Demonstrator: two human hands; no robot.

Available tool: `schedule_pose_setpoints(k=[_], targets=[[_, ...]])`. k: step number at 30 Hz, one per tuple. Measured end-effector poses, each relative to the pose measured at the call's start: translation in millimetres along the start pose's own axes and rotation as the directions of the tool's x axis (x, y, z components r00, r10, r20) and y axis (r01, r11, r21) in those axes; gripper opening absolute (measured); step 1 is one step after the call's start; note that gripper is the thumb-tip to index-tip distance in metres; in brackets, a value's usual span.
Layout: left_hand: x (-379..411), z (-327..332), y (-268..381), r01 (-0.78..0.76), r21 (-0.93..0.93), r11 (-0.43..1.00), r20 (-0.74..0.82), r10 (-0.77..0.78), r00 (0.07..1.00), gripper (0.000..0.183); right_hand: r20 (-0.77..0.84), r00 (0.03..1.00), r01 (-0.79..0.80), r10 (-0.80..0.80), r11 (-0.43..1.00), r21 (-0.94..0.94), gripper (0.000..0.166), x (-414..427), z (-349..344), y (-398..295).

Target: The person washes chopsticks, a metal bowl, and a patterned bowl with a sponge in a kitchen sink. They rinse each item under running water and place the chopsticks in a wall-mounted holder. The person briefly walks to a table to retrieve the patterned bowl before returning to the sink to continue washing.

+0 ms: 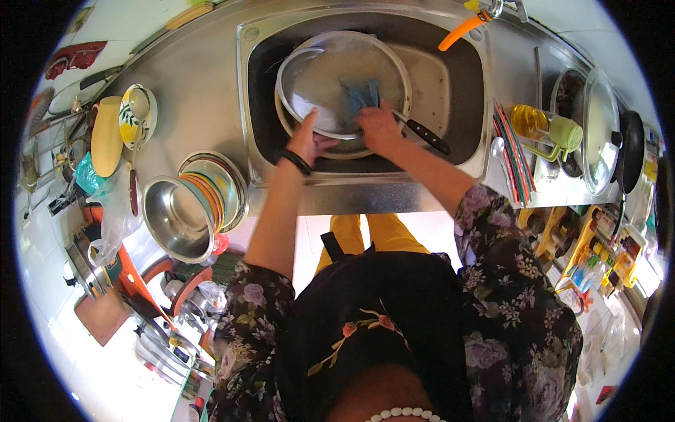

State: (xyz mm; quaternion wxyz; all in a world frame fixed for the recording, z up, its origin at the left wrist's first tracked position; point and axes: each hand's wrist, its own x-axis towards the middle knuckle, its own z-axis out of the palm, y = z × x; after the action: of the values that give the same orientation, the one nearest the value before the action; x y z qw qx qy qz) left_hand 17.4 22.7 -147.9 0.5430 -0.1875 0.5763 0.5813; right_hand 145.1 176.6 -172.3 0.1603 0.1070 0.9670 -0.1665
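In the sink (pixel 469 105) a wide round metal basin (pixel 343 38) holds a round, pale-rimmed piece (pixel 316 84), and I cannot tell whether that is a pan lid or a bowl. My left hand (pixel 310 140) grips its near-left rim, thumb up along the edge, some fingers hidden beneath. Bunched in my right hand (pixel 381 126) is a blue cloth (pixel 361 95), pressed to the inner surface. Both hands are slightly blurred. A utensil with a black riveted handle (pixel 428 137) lies just right of my right hand, its far end hidden.
An orange hose (pixel 464 31) hangs from the tap. Stacked bowls (pixel 179 219) stand at the counter's left edge, near a yellow gourd (pixel 107 137) and a patterned bowl (pixel 150 113). Chopsticks (pixel 514 158), a spoon (pixel 497 147), an oil bottle (pixel 530 122) and a glass lid (pixel 600 132) are right.
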Motion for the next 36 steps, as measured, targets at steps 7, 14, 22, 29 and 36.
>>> schedule_pose_setpoints(k=[7, 14, 22, 29, 36], targets=[[26.4, 23.7, -51.4, -0.185, 0.346, 0.92, -0.47, 0.341, 0.814, 0.044, 0.02, 1.0, 0.0, -0.007, 0.942, 0.334, 0.035, 4.0, -12.7, -61.8], [5.9, 4.4, -14.1, -0.15, 0.143, 0.978, -0.305, 0.188, 0.934, 0.038, 0.086, 0.989, 0.115, -0.119, 0.992, 0.047, 0.044, 5.7, -1.6, -3.2], [10.7, -24.0, 32.0, 0.001, 0.165, 0.986, -0.099, 0.015, 0.995, 0.044, -0.016, 0.975, 0.208, -0.223, 0.931, -0.3, 0.045, 33.8, -3.2, 31.3], [43.0, 12.5, -73.5, -0.255, 0.044, 0.966, -0.467, 0.246, 0.849, 0.039, 0.179, 0.984, 0.001, -0.023, 0.992, 0.124, 0.041, 17.0, 0.5, -54.1], [20.1, 5.5, -52.0, -0.3, 0.026, 0.954, -0.454, 0.278, 0.847, 0.033, 0.183, 0.977, 0.093, -0.113, 0.989, 0.115, 0.034, 7.1, -4.3, -21.3]])
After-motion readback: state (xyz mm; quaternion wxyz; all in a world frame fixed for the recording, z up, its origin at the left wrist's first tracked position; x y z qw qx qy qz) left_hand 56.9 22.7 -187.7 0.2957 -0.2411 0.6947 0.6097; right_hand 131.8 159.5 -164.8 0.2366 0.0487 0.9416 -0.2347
